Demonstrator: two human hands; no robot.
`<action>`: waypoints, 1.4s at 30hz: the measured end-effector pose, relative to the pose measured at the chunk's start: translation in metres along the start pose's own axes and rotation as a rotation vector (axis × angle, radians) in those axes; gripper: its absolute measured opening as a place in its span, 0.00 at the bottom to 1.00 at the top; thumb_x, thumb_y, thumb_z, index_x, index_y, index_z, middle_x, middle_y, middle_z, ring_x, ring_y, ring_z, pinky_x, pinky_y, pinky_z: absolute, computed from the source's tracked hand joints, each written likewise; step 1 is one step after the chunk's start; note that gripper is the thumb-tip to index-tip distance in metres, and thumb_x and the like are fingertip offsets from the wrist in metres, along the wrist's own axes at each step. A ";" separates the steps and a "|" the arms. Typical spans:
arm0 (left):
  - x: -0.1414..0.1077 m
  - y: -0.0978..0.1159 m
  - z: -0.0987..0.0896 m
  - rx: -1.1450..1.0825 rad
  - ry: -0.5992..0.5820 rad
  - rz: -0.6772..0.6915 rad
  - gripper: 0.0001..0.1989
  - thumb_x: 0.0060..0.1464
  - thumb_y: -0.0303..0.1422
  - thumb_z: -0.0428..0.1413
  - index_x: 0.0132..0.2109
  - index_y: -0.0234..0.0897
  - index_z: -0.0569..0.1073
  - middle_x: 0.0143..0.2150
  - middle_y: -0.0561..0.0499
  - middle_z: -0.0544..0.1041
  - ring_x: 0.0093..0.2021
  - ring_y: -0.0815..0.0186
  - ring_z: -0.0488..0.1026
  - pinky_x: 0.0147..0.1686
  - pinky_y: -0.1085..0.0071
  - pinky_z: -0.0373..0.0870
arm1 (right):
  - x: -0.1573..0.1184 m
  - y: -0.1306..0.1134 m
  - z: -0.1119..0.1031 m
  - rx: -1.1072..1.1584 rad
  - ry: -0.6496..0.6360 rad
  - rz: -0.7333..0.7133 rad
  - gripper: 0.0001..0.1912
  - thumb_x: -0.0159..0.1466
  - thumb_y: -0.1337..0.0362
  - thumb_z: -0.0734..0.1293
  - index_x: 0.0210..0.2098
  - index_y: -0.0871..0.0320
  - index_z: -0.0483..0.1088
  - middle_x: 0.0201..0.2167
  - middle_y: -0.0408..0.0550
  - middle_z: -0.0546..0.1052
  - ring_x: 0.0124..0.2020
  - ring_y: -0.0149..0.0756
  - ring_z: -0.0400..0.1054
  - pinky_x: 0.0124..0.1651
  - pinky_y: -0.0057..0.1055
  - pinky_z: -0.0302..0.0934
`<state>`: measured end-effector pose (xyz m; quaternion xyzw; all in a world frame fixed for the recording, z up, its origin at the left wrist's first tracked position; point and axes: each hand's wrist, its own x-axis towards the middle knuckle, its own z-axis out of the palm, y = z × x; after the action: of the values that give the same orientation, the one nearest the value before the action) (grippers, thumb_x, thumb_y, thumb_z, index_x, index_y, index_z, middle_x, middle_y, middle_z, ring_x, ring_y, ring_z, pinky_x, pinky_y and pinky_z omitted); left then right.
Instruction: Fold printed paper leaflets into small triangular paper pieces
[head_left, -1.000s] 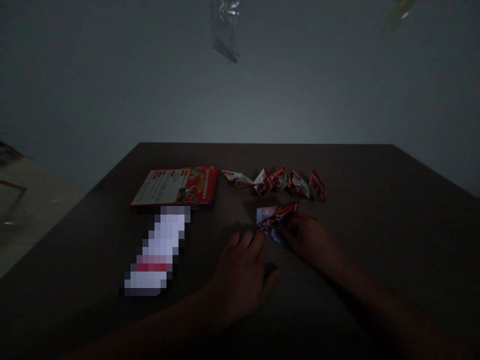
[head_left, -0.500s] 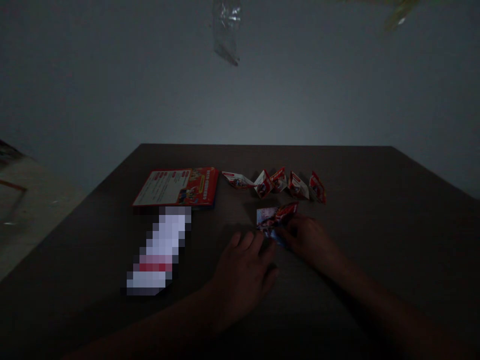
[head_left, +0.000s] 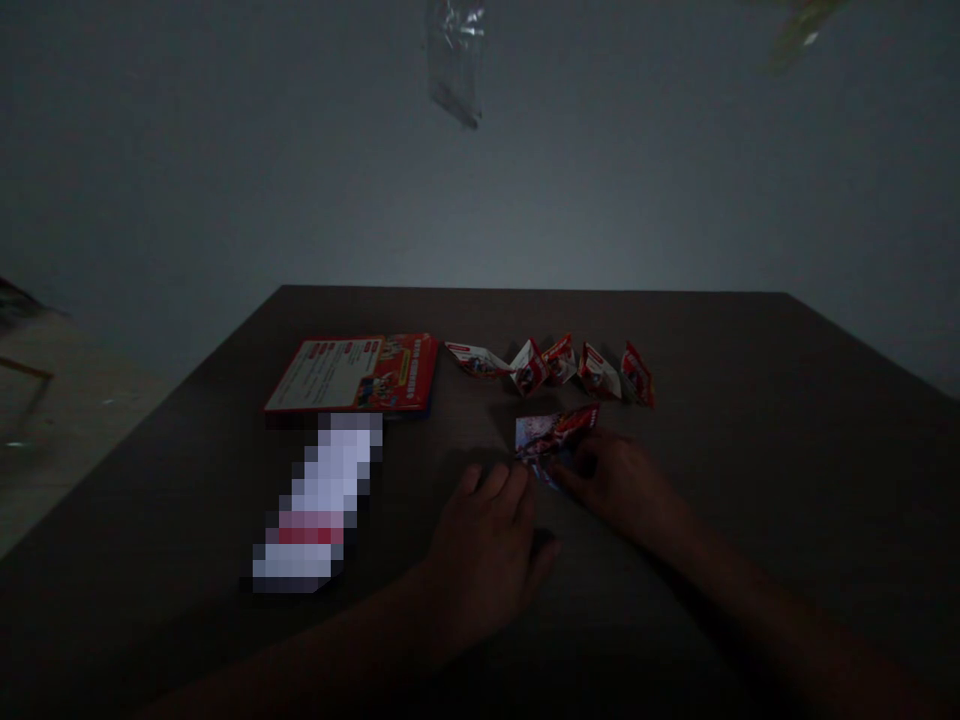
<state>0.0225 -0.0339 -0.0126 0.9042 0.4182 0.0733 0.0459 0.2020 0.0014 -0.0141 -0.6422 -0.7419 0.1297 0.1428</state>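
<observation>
A dark, colourfully printed folded paper (head_left: 553,436) stands partly raised at the middle of the table. My right hand (head_left: 619,485) is closed on its right and lower part, the fingertips pinching near the table. My left hand (head_left: 484,555) lies palm down just left of the paper, fingers bent a little and the thumb spread apart. Its fingertips come close to the paper's lower left corner; whether they touch it I cannot tell. Behind the paper, several red and white folded paper pieces (head_left: 529,368) sit in a row.
A red book-like box (head_left: 409,375) with a white text panel lies at the left of the dark table (head_left: 720,350). In front of it is a bright object (head_left: 322,500) blurred into blocks. A clear plastic bag (head_left: 456,65) hangs on the wall.
My left index finger has drawn back slightly from the paper. My right hand stays at the paper with little movement. The rest looks the same.
</observation>
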 end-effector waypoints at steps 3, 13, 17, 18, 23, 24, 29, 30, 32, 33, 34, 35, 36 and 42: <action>0.000 0.000 0.000 -0.005 0.001 -0.013 0.22 0.58 0.41 0.48 0.54 0.31 0.67 0.53 0.41 0.69 0.51 0.54 0.63 0.50 0.55 0.57 | -0.001 0.000 0.000 -0.025 -0.007 0.023 0.15 0.57 0.56 0.66 0.20 0.59 0.67 0.24 0.47 0.73 0.21 0.31 0.64 0.23 0.27 0.51; 0.000 -0.002 -0.002 -0.009 -0.010 -0.008 0.22 0.58 0.42 0.49 0.54 0.31 0.66 0.52 0.41 0.69 0.50 0.53 0.63 0.50 0.56 0.56 | -0.002 0.007 -0.006 -0.013 -0.110 0.014 0.13 0.55 0.57 0.67 0.22 0.58 0.66 0.22 0.45 0.72 0.21 0.31 0.63 0.23 0.26 0.50; 0.000 -0.001 -0.001 -0.015 0.000 -0.023 0.22 0.58 0.42 0.49 0.54 0.32 0.66 0.52 0.42 0.69 0.50 0.53 0.63 0.50 0.55 0.56 | -0.004 0.009 -0.010 -0.002 -0.137 -0.010 0.11 0.55 0.58 0.67 0.23 0.58 0.65 0.23 0.44 0.72 0.22 0.31 0.63 0.24 0.26 0.50; 0.000 -0.001 -0.001 -0.018 0.000 -0.022 0.22 0.58 0.42 0.49 0.54 0.32 0.66 0.52 0.42 0.69 0.50 0.53 0.63 0.50 0.55 0.56 | -0.005 0.009 -0.010 0.002 -0.142 -0.011 0.11 0.55 0.58 0.67 0.23 0.58 0.65 0.22 0.44 0.72 0.22 0.31 0.62 0.24 0.26 0.50; 0.000 -0.001 -0.001 -0.023 -0.007 -0.022 0.22 0.58 0.42 0.49 0.54 0.32 0.66 0.51 0.42 0.69 0.50 0.53 0.63 0.50 0.55 0.56 | -0.005 0.011 -0.013 0.003 -0.179 0.009 0.10 0.55 0.59 0.67 0.23 0.58 0.65 0.22 0.44 0.71 0.22 0.31 0.62 0.24 0.26 0.48; 0.000 -0.002 -0.001 -0.025 -0.011 -0.021 0.23 0.57 0.42 0.49 0.54 0.32 0.66 0.51 0.42 0.69 0.50 0.53 0.63 0.50 0.55 0.56 | -0.005 0.011 -0.013 0.005 -0.187 0.010 0.10 0.55 0.59 0.67 0.23 0.58 0.65 0.22 0.44 0.71 0.22 0.31 0.62 0.24 0.26 0.48; 0.001 -0.002 -0.002 -0.031 -0.011 -0.014 0.22 0.57 0.41 0.49 0.54 0.32 0.66 0.51 0.42 0.70 0.49 0.54 0.63 0.49 0.55 0.57 | -0.006 0.016 -0.016 0.028 -0.227 0.005 0.09 0.55 0.60 0.67 0.25 0.58 0.65 0.23 0.43 0.72 0.22 0.30 0.62 0.24 0.26 0.48; 0.001 -0.003 -0.002 -0.029 -0.009 -0.014 0.22 0.57 0.41 0.49 0.54 0.32 0.66 0.51 0.42 0.70 0.49 0.54 0.63 0.49 0.55 0.57 | -0.006 0.016 -0.016 0.029 -0.234 0.005 0.09 0.54 0.61 0.67 0.25 0.58 0.65 0.23 0.43 0.71 0.22 0.30 0.62 0.24 0.26 0.48; 0.001 -0.003 -0.002 -0.029 -0.010 -0.015 0.22 0.57 0.42 0.49 0.54 0.32 0.66 0.51 0.42 0.69 0.49 0.53 0.63 0.49 0.55 0.56 | -0.007 0.018 -0.018 0.035 -0.255 0.011 0.08 0.54 0.61 0.68 0.25 0.58 0.65 0.23 0.43 0.71 0.22 0.30 0.61 0.24 0.26 0.48; 0.001 -0.003 -0.002 -0.030 -0.013 -0.013 0.22 0.58 0.42 0.49 0.54 0.32 0.65 0.51 0.42 0.69 0.49 0.53 0.63 0.49 0.55 0.57 | -0.007 0.018 -0.018 0.037 -0.265 0.015 0.08 0.53 0.61 0.68 0.25 0.58 0.65 0.22 0.42 0.71 0.22 0.29 0.61 0.24 0.26 0.48; 0.001 -0.003 -0.002 -0.031 -0.015 -0.012 0.23 0.58 0.42 0.48 0.54 0.32 0.65 0.51 0.42 0.69 0.49 0.53 0.63 0.49 0.55 0.57 | -0.007 0.018 -0.019 0.037 -0.275 0.017 0.08 0.53 0.61 0.68 0.25 0.58 0.65 0.22 0.42 0.71 0.21 0.29 0.61 0.23 0.25 0.47; 0.001 -0.003 -0.002 -0.031 -0.016 -0.011 0.23 0.58 0.42 0.48 0.55 0.32 0.65 0.51 0.42 0.69 0.49 0.53 0.63 0.49 0.55 0.57 | -0.007 0.019 -0.020 0.034 -0.285 0.018 0.07 0.53 0.61 0.68 0.25 0.57 0.65 0.22 0.42 0.71 0.22 0.30 0.61 0.23 0.25 0.47; 0.001 -0.003 -0.002 -0.030 -0.015 -0.014 0.23 0.58 0.42 0.48 0.55 0.32 0.65 0.51 0.42 0.69 0.49 0.53 0.63 0.49 0.54 0.57 | -0.007 0.019 -0.021 0.033 -0.294 0.018 0.08 0.53 0.61 0.67 0.25 0.57 0.65 0.22 0.42 0.71 0.22 0.30 0.61 0.23 0.26 0.47; 0.001 -0.003 -0.002 -0.031 -0.019 -0.025 0.24 0.57 0.42 0.49 0.56 0.32 0.64 0.52 0.42 0.68 0.50 0.53 0.62 0.50 0.55 0.56 | -0.008 0.025 -0.022 0.057 -0.339 0.003 0.07 0.54 0.62 0.67 0.25 0.58 0.66 0.22 0.42 0.71 0.22 0.30 0.61 0.23 0.25 0.48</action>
<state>0.0201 -0.0308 -0.0106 0.8987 0.4280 0.0706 0.0647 0.2341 -0.0031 -0.0034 -0.6080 -0.7504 0.2572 0.0338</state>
